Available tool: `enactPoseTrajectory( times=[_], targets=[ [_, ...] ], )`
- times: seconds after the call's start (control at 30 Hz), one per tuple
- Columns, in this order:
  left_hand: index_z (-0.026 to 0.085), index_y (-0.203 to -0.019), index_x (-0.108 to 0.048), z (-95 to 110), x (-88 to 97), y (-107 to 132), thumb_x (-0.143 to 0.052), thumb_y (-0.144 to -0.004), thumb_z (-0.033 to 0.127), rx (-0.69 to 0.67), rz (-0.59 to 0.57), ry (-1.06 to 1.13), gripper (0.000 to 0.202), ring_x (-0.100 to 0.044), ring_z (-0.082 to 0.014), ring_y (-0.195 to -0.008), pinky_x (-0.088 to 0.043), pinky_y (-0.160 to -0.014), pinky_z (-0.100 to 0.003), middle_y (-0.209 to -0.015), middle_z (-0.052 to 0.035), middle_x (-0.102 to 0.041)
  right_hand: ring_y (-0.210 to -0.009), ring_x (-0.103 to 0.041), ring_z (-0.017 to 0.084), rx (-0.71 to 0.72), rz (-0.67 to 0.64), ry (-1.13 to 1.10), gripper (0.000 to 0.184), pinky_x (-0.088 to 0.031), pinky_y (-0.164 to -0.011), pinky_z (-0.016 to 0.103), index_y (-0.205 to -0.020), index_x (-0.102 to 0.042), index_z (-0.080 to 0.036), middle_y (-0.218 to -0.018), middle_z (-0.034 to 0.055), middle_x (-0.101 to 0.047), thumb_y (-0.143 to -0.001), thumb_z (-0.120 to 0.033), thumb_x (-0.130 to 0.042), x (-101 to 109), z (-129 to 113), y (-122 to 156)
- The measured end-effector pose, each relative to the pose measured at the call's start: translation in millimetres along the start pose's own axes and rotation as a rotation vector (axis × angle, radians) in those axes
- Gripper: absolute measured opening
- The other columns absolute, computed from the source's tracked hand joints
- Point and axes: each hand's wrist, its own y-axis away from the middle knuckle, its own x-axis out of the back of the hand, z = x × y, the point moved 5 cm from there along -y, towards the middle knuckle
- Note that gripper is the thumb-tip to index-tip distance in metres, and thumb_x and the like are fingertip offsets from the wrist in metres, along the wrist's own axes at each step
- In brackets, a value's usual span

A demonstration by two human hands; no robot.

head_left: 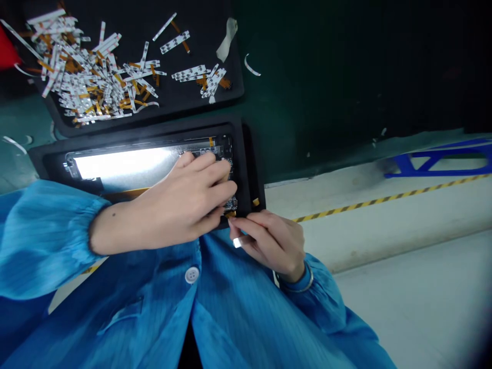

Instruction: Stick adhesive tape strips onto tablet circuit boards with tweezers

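Observation:
My left hand (192, 195) lies palm down over the right end of an opened flat device (161, 161), which has a circuit board and a bright silvery plate. Its fingers are curled, and their tips are hidden against the board. Close by, at the lower right corner of the black tray (237, 169) around the device, my right hand (269, 238) is closed in a pinch. A small shiny strip (242, 240) sticks out between its fingers. The fingertips are beside an orange flex tab (230, 214) at the device's corner.
Behind stands a second black tray (154, 115) with a big heap of white and orange flex strips (92, 77) and several apart. White scraps (251, 65) lie on the dark green table (307, 92). A blue frame (442, 159) is beyond its edge, and something red (6, 51) is far left.

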Motion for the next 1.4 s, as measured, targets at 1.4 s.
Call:
enactPoseTrajectory(
  times=[1.4],
  targets=[
    [0.016,-0.105,-0.064,-10.8,9.3,20.6,-0.044,-0.106,0.020,-0.055,-0.058,0.251,0.021,-0.063,-0.0242,-0.105,-0.049,-0.090,-0.039,-0.110,-0.0084,-0.066,-0.063,-0.066,0.012,-0.004,-0.292,0.077,0.023,-0.054,-0.057,0.025,-0.092,-0.071,-0.010,-0.075,0.0031,-0.068,-0.106,-0.018,-0.054,-1.0,-6.2,-18.4]
  ],
)
